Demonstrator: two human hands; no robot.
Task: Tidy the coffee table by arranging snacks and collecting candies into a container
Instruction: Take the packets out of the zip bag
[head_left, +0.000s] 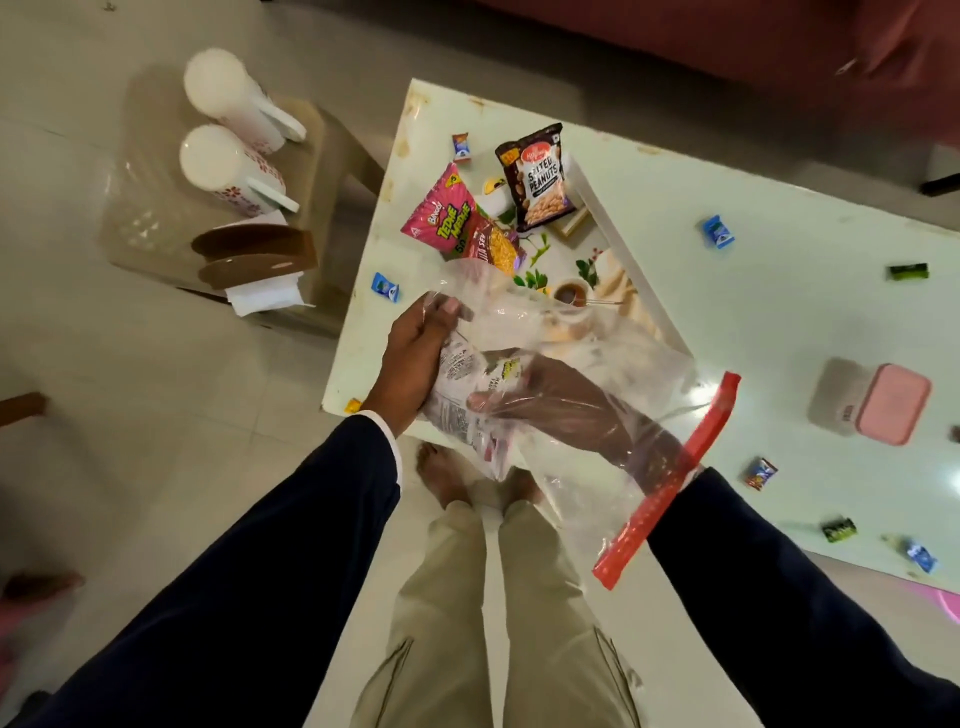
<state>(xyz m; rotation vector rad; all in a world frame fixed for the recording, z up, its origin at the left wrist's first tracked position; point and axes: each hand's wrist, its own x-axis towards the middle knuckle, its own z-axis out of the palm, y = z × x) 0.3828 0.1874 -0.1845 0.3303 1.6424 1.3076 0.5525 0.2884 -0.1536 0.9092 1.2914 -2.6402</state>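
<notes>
Head view: my left hand is gripping the clear red-zippered plastic bag over the white table's corner, my right hand reaching inside, fingers curling around a white snack packet

Zip bag held over coffee table corner; snack pkts incl. peanuts pkt behind it, lidded container to its right w/ candies scattered round.

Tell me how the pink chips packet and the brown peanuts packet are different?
The pink packet is bright pink with yellow lettering; the peanuts packet is dark brown with white lettering and pictured peanuts. The pink packet lies partly over a red snack packet, while the peanuts packet leans on the tray's rim. Both are sealed snack bags lying on the white table, untouched by either hand.
</notes>
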